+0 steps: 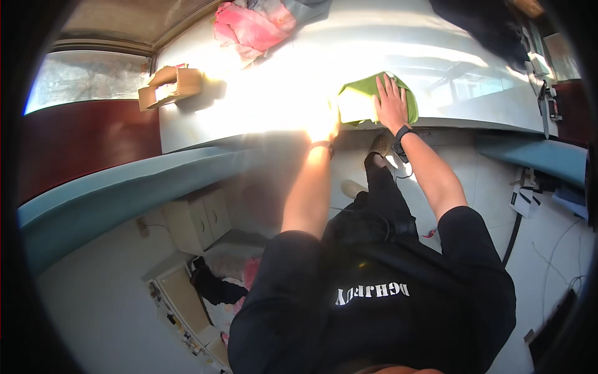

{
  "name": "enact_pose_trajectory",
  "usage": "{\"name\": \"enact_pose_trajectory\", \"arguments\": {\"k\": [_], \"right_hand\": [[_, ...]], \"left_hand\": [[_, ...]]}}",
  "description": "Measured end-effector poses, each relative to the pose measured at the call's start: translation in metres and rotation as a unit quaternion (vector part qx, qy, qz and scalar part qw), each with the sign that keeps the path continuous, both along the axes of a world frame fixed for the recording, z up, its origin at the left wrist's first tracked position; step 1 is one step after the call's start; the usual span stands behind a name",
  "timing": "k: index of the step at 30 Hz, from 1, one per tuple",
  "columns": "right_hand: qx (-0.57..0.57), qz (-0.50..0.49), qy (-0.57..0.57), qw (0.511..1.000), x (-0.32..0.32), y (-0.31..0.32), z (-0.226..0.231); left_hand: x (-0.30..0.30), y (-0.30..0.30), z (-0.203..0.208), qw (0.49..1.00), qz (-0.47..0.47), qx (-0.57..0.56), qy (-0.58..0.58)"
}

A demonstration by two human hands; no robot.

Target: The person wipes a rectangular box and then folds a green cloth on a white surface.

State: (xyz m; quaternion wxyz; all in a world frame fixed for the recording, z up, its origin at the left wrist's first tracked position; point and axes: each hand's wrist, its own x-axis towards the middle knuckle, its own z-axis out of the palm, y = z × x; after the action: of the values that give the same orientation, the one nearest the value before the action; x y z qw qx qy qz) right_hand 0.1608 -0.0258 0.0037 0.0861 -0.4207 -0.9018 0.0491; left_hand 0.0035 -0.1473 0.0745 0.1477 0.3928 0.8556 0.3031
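- One green cloth (355,103) is seen near the front edge of the white table (448,103), between and under the hands; its outline is stretched left to right, so its longer axis is judged to run roughly along that edge.
- The right hand (391,105) is laid flat over the cloth's right part, fingers extended and slightly spread, pointed away from the body; nothing is pinched or enclosed by it.
- The left hand (325,124) is placed at the cloth's left end, its outline washed out by glare; whether the cloth is touched or gripped there, and how far the fingers are opened, cannot be told.
- Nearer hand: the right, by which the cloth is partly covered. From it, most of the exposed cloth is found to the left, toward the other hand.
- Counted on the table: one green cloth, one open cardboard box (187,82) well to the left, one crumpled pink cloth (252,30) farther back, one dark bundle (483,28) at far right.
- Counted on the person: two hands, one dark band worn on each wrist, two light shoes (354,188) seen below the table edge.
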Motion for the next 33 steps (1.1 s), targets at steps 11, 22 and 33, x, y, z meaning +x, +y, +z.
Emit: {"name": "enact_pose_trajectory", "arguments": {"k": [11, 22, 33], "right_hand": [[-0.020, -0.017, 0.000, 1.000, -0.013, 0.002, 0.002], [0.002, 0.015, -0.002, 1.000, -0.045, 0.037, 0.011], [0.051, 0.057, 0.019, 0.997, -0.083, 0.079, 0.019]], "left_hand": [[-0.031, 0.003, -0.033, 0.993, -0.063, 0.003, 0.096], [-0.055, 0.028, -0.044, 0.980, -0.041, 0.004, 0.197], [-0.088, 0.067, -0.064, 0.964, -0.041, -0.037, 0.260]]}}
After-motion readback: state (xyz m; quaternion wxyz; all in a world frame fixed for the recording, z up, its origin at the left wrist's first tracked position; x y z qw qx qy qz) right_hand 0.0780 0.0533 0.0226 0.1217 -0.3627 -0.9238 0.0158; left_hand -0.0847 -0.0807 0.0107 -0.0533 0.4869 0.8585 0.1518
